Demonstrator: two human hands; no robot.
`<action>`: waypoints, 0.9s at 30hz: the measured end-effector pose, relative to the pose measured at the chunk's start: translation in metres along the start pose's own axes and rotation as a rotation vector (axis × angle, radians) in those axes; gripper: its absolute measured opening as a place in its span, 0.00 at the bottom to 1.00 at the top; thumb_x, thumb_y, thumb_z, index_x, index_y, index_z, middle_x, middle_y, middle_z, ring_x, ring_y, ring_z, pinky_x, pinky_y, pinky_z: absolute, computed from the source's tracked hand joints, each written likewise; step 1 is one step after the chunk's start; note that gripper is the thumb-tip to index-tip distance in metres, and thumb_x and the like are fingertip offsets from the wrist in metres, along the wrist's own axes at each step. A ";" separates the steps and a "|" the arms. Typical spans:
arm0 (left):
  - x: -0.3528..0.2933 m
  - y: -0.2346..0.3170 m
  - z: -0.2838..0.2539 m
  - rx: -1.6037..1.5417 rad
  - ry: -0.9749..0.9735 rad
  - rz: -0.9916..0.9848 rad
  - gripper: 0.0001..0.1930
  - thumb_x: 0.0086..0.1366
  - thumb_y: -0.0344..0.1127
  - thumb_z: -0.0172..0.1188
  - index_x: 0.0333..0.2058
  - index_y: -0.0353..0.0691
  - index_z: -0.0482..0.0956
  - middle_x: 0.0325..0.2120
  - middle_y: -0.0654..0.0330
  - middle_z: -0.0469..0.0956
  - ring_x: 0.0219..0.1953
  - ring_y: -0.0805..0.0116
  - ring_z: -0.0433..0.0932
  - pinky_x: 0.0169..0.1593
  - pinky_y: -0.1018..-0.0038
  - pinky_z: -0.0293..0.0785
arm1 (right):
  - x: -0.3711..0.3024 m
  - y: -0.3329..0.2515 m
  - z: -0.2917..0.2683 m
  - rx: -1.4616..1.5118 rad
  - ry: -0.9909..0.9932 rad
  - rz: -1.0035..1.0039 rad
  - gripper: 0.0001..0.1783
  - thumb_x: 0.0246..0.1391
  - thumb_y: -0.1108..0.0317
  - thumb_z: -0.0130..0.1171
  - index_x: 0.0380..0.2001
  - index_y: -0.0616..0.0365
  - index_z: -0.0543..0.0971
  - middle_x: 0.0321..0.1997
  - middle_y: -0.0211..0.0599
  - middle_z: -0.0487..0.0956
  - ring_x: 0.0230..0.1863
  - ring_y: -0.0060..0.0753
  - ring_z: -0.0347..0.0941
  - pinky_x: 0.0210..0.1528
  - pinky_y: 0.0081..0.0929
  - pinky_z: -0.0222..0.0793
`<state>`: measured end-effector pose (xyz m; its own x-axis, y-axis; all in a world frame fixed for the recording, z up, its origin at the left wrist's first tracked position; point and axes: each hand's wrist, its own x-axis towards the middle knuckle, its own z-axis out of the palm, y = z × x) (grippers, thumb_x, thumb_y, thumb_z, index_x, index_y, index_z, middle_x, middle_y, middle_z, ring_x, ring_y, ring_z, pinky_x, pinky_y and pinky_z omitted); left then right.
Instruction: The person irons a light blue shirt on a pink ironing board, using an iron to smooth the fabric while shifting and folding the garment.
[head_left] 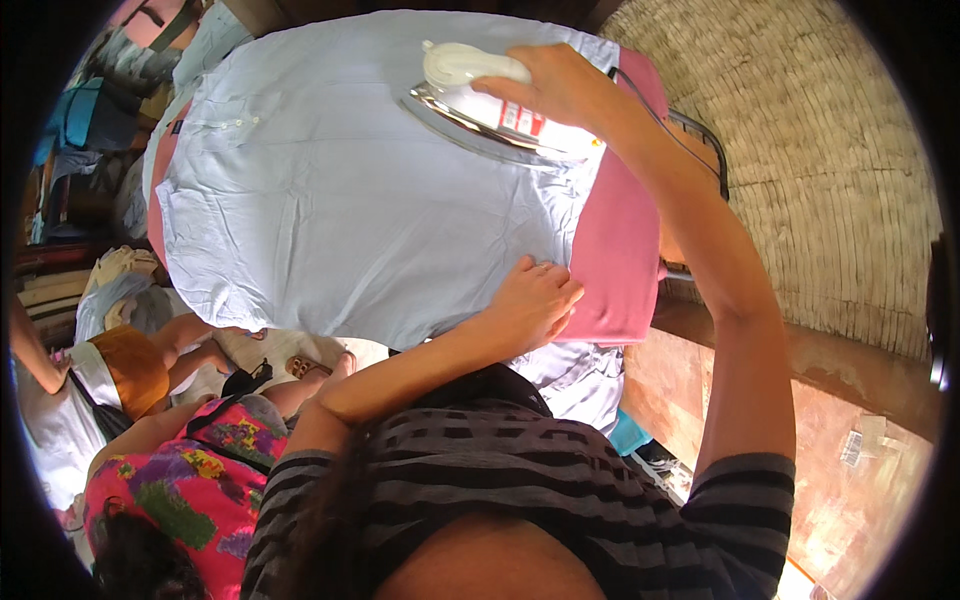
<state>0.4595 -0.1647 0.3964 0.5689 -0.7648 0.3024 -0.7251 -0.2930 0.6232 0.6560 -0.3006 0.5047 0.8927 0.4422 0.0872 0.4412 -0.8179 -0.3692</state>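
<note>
A light blue buttoned shirt (350, 210) lies spread over an ironing board with a pink cover (622, 270). My right hand (562, 88) grips the handle of a white clothes iron (478, 104) with a shiny metal base and a red-and-white label. The iron rests on the far right part of the shirt, its side edge turned toward me. Closer to me, my left hand (538, 305) is closed with curled fingers at the shirt's near right edge. Small creases run across the cloth, mostly on the left and near side.
A dark cord (650, 108) runs past the board's right end, beside a black metal frame (712, 150). Woven matting (790, 130) covers the right side. Two people, one in a pink floral top (200, 480), are close by at lower left. Piled clothes (125, 280) lie at left.
</note>
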 end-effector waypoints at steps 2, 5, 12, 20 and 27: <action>-0.008 -0.008 -0.024 -0.038 0.071 -0.019 0.11 0.56 0.38 0.67 0.34 0.44 0.77 0.34 0.59 0.76 0.39 0.60 0.75 0.44 0.62 0.65 | -0.010 0.000 -0.003 0.033 -0.008 0.105 0.33 0.55 0.37 0.60 0.29 0.63 0.80 0.19 0.45 0.77 0.22 0.42 0.76 0.28 0.38 0.70; -0.031 -0.041 -0.069 0.150 0.291 -0.202 0.14 0.58 0.42 0.66 0.40 0.45 0.78 0.43 0.56 0.77 0.46 0.55 0.74 0.49 0.58 0.64 | -0.003 -0.005 -0.005 0.010 0.029 0.087 0.33 0.56 0.36 0.59 0.29 0.63 0.80 0.20 0.47 0.78 0.24 0.44 0.77 0.29 0.38 0.71; -0.058 -0.088 -0.128 0.514 0.161 -0.236 0.25 0.58 0.47 0.65 0.53 0.45 0.76 0.60 0.53 0.65 0.62 0.47 0.63 0.58 0.50 0.58 | -0.020 0.001 -0.032 0.211 0.086 0.335 0.33 0.52 0.35 0.59 0.49 0.50 0.81 0.35 0.39 0.83 0.31 0.34 0.79 0.34 0.32 0.74; 0.056 -0.119 -0.098 0.222 0.085 0.193 0.17 0.62 0.41 0.62 0.50 0.48 0.78 0.58 0.63 0.68 0.58 0.56 0.67 0.56 0.53 0.61 | -0.159 -0.024 -0.107 0.615 0.426 0.716 0.22 0.62 0.49 0.57 0.30 0.60 0.75 0.21 0.28 0.71 0.19 0.16 0.64 0.21 0.21 0.60; 0.161 -0.131 -0.077 0.269 -0.295 0.431 0.21 0.57 0.28 0.61 0.52 0.47 0.79 0.57 0.65 0.71 0.50 0.59 0.74 0.49 0.63 0.77 | -0.225 -0.081 -0.073 0.530 0.636 1.097 0.16 0.62 0.57 0.60 0.29 0.61 0.75 0.17 0.23 0.68 0.19 0.14 0.62 0.20 0.21 0.58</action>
<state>0.6759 -0.2058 0.4191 0.0969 -0.9632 0.2507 -0.9621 -0.0261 0.2716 0.4264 -0.3607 0.5820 0.7088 -0.6944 -0.1242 -0.4708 -0.3345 -0.8163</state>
